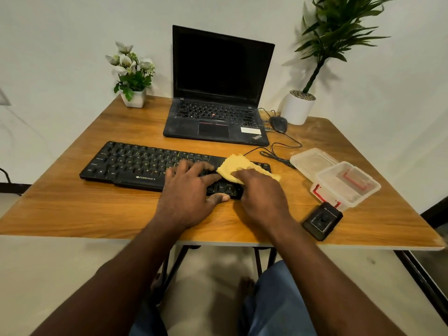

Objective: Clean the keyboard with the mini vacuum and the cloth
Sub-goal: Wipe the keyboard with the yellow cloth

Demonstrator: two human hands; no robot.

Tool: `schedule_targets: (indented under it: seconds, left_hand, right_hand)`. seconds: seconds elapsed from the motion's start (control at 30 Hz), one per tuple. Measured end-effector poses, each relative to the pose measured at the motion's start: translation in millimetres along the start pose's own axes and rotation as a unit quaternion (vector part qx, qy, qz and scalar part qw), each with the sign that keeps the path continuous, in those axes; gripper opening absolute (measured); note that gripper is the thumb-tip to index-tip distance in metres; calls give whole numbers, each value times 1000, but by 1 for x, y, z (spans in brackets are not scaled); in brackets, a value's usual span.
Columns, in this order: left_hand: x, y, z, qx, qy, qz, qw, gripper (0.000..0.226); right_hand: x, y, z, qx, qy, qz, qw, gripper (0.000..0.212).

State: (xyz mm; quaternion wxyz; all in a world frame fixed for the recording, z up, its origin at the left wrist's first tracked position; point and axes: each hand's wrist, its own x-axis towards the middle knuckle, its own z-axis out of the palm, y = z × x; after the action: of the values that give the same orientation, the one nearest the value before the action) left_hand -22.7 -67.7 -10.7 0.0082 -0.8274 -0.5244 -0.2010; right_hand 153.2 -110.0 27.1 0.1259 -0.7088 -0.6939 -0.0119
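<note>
A black keyboard (135,163) lies across the middle of the wooden table (97,214). My left hand (189,190) rests flat on its right half, fingers spread over the keys and thumb at the front edge. My right hand (259,192) presses a yellow cloth (238,167) onto the keyboard's right end. The cloth sticks out beyond my fingers toward the far side and to the right. A small black mini vacuum (322,220) sits on the table near the front right edge, apart from both hands.
An open black laptop (218,93) stands behind the keyboard, with a mouse (278,124) and loose cables (276,151) to its right. Clear plastic containers (339,180) sit at the right. A flower pot (133,98) and a potted plant (298,107) occupy the back corners.
</note>
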Motion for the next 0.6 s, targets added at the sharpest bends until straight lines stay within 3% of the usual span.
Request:
schedule_targets:
  seconds: [0.27, 0.47, 0.6]
  left_hand:
    - [-1, -1, 1, -8, 9, 1, 1000, 63]
    - [-2, -1, 0, -8, 5, 2, 1000, 72]
    - [-2, 0, 0, -9, 2, 1, 1000, 71]
  right_hand:
    - [-69, 25, 9, 11, -12, -85, 996, 68]
    - [-89, 35, 13, 12, 58, 34, 998, 67]
    - [-88, 17, 13, 25, 38, 81, 996, 65]
